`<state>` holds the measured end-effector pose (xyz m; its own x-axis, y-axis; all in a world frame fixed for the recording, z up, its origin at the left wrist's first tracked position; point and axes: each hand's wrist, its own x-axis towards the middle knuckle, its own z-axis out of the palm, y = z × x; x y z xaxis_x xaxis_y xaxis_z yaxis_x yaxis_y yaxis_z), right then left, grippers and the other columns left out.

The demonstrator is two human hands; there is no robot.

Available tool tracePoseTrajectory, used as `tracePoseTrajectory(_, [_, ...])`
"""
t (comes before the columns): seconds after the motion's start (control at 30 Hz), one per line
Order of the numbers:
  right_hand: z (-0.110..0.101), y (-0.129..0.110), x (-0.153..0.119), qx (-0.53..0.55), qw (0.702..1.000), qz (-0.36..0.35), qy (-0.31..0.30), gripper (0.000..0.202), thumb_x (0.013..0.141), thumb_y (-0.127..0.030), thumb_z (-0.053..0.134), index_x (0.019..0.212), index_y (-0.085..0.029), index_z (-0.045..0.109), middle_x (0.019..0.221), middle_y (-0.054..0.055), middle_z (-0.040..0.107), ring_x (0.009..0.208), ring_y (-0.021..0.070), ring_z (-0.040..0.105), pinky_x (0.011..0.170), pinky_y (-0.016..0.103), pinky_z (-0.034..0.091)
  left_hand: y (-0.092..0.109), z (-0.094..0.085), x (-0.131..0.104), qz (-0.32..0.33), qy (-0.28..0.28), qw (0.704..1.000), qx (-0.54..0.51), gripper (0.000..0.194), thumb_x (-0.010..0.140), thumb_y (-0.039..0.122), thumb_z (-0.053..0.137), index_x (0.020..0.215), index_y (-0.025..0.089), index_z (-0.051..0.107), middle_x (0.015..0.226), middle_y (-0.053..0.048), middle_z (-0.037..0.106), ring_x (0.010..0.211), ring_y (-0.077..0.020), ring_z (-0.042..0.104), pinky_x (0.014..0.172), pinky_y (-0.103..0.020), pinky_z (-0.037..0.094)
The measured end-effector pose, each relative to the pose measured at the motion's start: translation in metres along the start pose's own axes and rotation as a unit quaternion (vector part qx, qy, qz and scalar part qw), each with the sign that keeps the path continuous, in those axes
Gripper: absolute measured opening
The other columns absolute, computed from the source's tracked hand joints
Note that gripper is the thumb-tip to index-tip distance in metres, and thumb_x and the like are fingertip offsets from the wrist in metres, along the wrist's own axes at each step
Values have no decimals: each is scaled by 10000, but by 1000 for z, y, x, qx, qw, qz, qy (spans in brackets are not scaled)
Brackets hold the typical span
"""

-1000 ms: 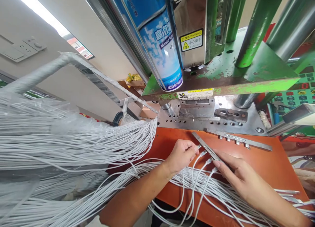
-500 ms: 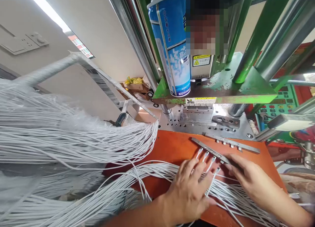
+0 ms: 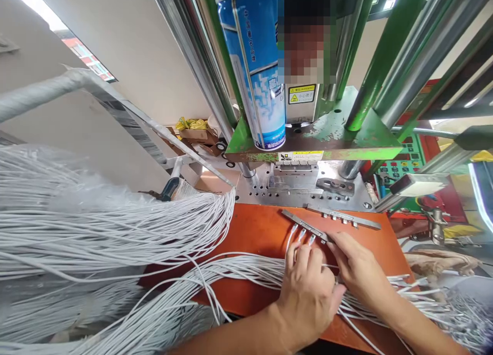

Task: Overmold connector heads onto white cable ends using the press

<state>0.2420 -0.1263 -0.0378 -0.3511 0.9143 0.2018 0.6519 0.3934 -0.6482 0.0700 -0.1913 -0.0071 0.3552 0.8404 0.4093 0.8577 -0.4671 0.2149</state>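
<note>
My left hand (image 3: 308,288) is closed, its fingers curled around white cables (image 3: 289,240) below a narrow metal bar fixture (image 3: 304,224). Three cable connectors (image 3: 302,233) show along the bar's lower edge. Pinched in my right hand (image 3: 360,267) is the right end of that bar, which tilts down to the right. A second metal bar (image 3: 346,217) with small blocks lies just behind it on the orange work surface (image 3: 262,226). Beneath both hands runs a thick bundle of white cables (image 3: 246,267). My left fingertips are partly hidden.
Behind the surface stands a green press (image 3: 331,144) with steel columns and a metal base plate (image 3: 258,187). A blue spray can (image 3: 256,77) stands on its platform. A large heap of white cables (image 3: 154,231) hangs at left. A lamp head (image 3: 419,184) juts in from the right.
The view has swung right, so things sit farther left. My left fingers have curled in more tightly and come nearer my right hand. A fourth connector, earlier beside my left fingers, is now hidden.
</note>
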Motion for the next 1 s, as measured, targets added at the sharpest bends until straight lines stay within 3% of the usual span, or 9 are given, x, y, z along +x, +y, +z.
tracePoseTrajectory(0.1, [5, 1, -7, -8, 1000, -12, 23, 276, 1082, -360, 398, 1185, -226, 616, 960, 67, 667, 849, 215, 659, 750, 351, 536, 8, 5, -2, 10, -14, 1000, 3, 171, 888, 341, 706, 860, 179, 659, 980, -76, 615, 979, -263, 570, 1051, -515, 434])
tracePoseTrajectory(0.23, [6, 4, -8, -11, 999, -27, 28, 270, 1087, -352, 389, 1184, -224, 606, 963, 71, 659, 844, 215, 644, 754, 353, 523, 2, 5, 8, -22, -8, 999, 26, 106, 870, 186, 672, 771, 186, 632, 890, -55, 603, 912, -243, 551, 999, -485, 450])
tracePoseTrajectory(0.5, [6, 4, -9, -3, 1000, -12, 17, 287, 1094, -353, 362, 1199, -226, 597, 949, 62, 643, 826, 213, 624, 776, 364, 506, -10, 1, 33, -88, -89, 991, 38, 170, 934, 230, 654, 768, 198, 638, 894, -51, 618, 963, -255, 543, 926, -464, 458])
tracePoseTrajectory(0.7, [7, 6, -9, 0, 1000, -14, 12, 295, 1087, -342, 362, 1210, -225, 603, 965, 74, 651, 855, 224, 637, 793, 365, 499, -6, -2, 41, -44, -109, 988, 99, 119, 900, 185, 678, 784, 170, 654, 892, -66, 609, 939, -263, 528, 912, -459, 459])
tracePoseTrajectory(1.0, [4, 4, -8, -8, 1000, -15, 12, 315, 1085, -350, 358, 1186, -206, 619, 954, 82, 661, 849, 226, 637, 776, 358, 482, -7, 3, 41, 46, -75, 981, 175, 150, 917, 87, 588, 794, 151, 645, 868, -86, 577, 873, -264, 503, 830, -425, 439])
